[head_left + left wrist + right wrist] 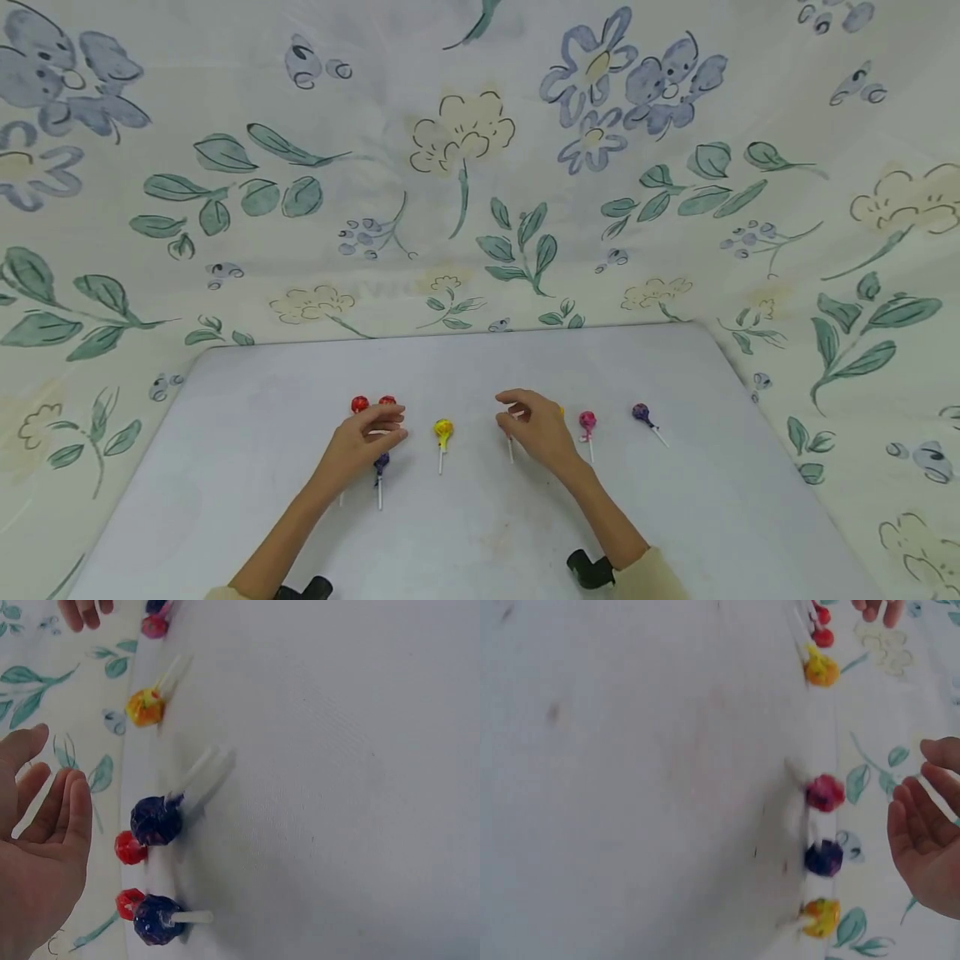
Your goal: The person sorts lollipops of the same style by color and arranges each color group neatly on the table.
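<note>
dark purple wrapped lollipop on a white stick on grey table, just under my left hand | light, hard head, slick wrapper: pinch stick | both hands empty, fingers loose, right hand near pink lollipop

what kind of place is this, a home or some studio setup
Probably a staged tabletop setup, not a lived-in room: a plain white table, a floral-print cloth backdrop draped round it, and wrapped lollipops like the yellow one in a row.

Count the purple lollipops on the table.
3. Two lie near the left hand, beside the red lollipops: first purple lollipop, second purple lollipop. The third purple lollipop ends the row's right. The right hand may hide more.
</note>
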A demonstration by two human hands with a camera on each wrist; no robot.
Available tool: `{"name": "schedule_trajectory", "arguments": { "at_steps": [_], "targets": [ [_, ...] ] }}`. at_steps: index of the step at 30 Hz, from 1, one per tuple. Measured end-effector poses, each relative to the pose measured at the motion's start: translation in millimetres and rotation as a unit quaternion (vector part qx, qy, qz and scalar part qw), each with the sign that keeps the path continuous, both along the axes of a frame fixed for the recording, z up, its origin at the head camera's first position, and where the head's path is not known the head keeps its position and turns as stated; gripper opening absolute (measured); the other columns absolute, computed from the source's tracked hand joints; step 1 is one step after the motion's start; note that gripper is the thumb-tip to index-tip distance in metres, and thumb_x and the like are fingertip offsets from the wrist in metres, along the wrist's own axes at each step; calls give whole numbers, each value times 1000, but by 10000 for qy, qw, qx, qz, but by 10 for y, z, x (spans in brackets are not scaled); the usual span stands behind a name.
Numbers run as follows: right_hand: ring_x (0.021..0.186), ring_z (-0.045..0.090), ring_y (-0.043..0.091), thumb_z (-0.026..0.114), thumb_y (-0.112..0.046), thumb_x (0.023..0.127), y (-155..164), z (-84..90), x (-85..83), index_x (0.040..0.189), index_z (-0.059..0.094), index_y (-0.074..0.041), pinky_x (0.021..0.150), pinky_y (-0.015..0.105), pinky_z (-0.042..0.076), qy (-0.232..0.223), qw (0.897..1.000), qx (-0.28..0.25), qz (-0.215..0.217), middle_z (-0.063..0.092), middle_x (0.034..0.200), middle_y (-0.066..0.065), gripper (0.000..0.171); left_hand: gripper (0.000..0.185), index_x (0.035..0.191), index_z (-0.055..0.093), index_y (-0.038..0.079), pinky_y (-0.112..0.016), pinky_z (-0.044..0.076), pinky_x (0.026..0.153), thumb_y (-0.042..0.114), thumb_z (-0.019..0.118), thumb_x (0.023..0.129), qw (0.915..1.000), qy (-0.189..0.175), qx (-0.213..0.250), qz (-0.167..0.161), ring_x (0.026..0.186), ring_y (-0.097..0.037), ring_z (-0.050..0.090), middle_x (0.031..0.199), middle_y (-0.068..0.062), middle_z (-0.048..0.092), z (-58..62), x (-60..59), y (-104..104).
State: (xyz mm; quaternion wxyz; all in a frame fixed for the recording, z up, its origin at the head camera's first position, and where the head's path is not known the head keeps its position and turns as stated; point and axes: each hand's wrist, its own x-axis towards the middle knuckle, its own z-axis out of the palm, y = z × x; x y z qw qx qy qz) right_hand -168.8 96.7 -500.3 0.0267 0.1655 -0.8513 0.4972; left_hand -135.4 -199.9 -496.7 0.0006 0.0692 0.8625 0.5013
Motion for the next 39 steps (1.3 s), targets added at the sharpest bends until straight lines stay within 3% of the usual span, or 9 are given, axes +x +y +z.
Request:
{"name": "schedule_trajectory", "arguments": {
  "at_steps": [10, 16, 22, 39],
  "targets": [
    [96, 66, 24, 73, -3, 89, 399, -37, -50, 116, 70, 0, 84, 37, 56, 28, 9992, 231, -323, 71, 110, 14, 27, 39, 128, 62, -2, -36, 54, 91, 11, 72, 93, 9995, -166, -98, -245, 107, -31, 65, 118, -19, 66, -15, -112, 253],
    [96, 67, 26, 74, -3, 88, 535, -27, -111, 115, 70, 0, 84, 39, 56, 246, 9964, 672, -455, 71, 111, 15, 27, 39, 128, 61, -2, -39, 52, 94, 7, 72, 92, 9993, -246, -57, -291, 112, -34, 63, 122, -20, 65, -97, -173, 347],
    [93, 68, 27, 76, -4, 87, 591, -57, -158, 114, 70, 1, 80, 40, 57, 150, 9928, 1053, -548, 71, 110, 15, 28, 38, 127, 62, -2, -43, 50, 97, 7, 71, 92, 9994, -145, -187, -241, 116, -35, 60, 125, -19, 64, -170, -185, 412],
    [94, 69, 27, 76, -7, 87, 597, -137, -209, 111, 73, -1, 80, 40, 57, -168, 9768, 1991, -772, 73, 103, 12, 25, 35, 122, 66, -2, -39, 53, 92, 3, 74, 88, 9985, -176, -499, -137, 107, -29, 63, 116, -13, 67, -234, -187, 506]
  ]
}}
